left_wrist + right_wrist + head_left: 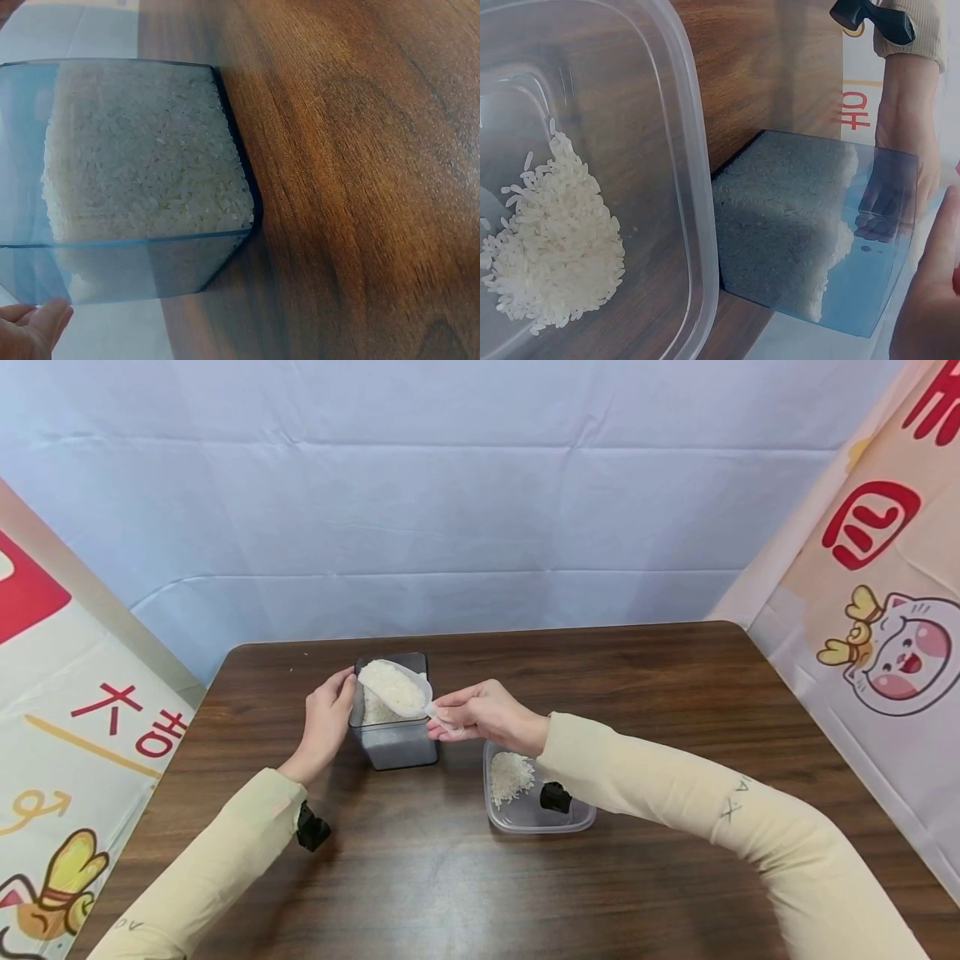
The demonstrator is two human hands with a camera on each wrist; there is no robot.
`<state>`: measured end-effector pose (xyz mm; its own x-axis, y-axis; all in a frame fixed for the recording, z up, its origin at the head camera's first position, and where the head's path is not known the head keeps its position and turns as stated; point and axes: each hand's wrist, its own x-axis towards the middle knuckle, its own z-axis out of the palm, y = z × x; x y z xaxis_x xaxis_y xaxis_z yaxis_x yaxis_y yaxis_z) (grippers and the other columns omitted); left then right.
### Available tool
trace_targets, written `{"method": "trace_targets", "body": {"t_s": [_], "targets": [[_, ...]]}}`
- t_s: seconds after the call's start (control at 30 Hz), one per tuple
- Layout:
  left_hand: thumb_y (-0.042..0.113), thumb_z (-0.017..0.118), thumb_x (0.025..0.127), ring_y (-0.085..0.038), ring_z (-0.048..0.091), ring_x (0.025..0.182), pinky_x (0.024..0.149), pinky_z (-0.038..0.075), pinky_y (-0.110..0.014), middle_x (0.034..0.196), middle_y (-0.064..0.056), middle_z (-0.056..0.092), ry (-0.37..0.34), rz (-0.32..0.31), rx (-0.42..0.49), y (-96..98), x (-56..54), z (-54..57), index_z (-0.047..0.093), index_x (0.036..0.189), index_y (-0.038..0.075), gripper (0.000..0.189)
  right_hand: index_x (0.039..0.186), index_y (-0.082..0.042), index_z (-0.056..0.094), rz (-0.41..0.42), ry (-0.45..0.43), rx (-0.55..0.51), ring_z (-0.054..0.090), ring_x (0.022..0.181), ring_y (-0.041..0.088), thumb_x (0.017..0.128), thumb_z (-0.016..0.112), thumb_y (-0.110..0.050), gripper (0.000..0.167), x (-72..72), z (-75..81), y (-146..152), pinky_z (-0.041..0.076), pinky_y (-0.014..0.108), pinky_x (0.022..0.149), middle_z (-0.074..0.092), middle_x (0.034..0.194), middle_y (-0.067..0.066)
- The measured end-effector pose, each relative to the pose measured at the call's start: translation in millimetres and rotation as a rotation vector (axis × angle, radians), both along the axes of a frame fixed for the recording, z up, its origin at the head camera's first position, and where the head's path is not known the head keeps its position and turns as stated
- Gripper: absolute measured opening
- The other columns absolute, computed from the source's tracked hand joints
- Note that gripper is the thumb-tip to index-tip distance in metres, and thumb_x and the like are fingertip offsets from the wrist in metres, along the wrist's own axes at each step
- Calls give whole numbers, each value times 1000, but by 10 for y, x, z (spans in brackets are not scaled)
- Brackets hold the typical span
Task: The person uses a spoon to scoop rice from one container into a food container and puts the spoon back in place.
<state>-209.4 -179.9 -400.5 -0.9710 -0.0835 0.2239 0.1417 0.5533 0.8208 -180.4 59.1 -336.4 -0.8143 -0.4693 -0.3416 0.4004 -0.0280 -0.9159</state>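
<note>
Over the mouth of a tall clear grey container [397, 748] is a clear scoop [427, 685] heaped with white rice [392, 687]. My right hand [491, 718] pinches the scoop's handle at its right. My left hand [327, 714] grips the container's upper left side by the rim. Through the container's wall, packed rice [150, 150] shows in the left wrist view. To the right, a shallow clear plastic box [540, 824] holds a small pile of rice [562, 255], partly hidden beneath my right forearm in the head view.
Both containers stand on a dark brown wooden table [420, 877]. Black wrist devices [311, 828] hang under both cuffs. A pale cloth [450, 510] covers the back, and printed banners [885, 635] stand on both sides.
</note>
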Motion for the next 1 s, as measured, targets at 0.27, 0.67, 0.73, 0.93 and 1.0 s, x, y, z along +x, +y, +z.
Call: {"method": "trace_targets", "body": {"t_s": [0.27, 0.67, 0.73, 0.93, 1.0], "targets": [[25, 37, 98, -19, 42, 65, 62, 35, -30, 74, -14, 49, 3, -7, -7, 1, -2, 5, 50, 127, -3, 42, 118, 13, 53, -2, -6, -8, 66, 79, 24, 85, 54, 8, 33, 30, -10, 32, 50, 31, 76, 65, 92, 24], [26, 37, 98, -25, 46, 82, 73, 36, -35, 108, -20, 59, 4, -30, 7, -7, 5, 6, 49, 128, -4, 43, 118, 12, 53, 35, 26, -10, 66, 82, 25, 85, 57, 5, 35, 100, -3, 83, 49, 33, 78, 66, 91, 20], [27, 37, 99, -24, 46, 78, 72, 36, -34, 102, -21, 59, 1, -36, 12, -11, 7, 2, 48, 129, -3, 44, 118, 13, 53, 33, 30, -15, 66, 82, 25, 85, 56, 6, 35, 111, 4, 96, 49, 34, 79, 66, 91, 20], [27, 37, 99, -20, 41, 67, 67, 35, -32, 77, -18, 51, 2, -29, 11, -10, 15, 3, 48, 129, -2, 44, 117, 13, 53, 37, 32, -4, 65, 83, 25, 85, 55, 6, 33, 131, -9, 126, 49, 34, 80, 66, 92, 20], [26, 37, 99, -20, 40, 66, 66, 35, -31, 76, -16, 50, 4, -26, 10, -9, 19, 8, 49, 129, -2, 43, 117, 13, 54, 45, 36, 2, 65, 83, 25, 85, 55, 5, 32, 138, -12, 137, 49, 35, 80, 66, 91, 20]]}}
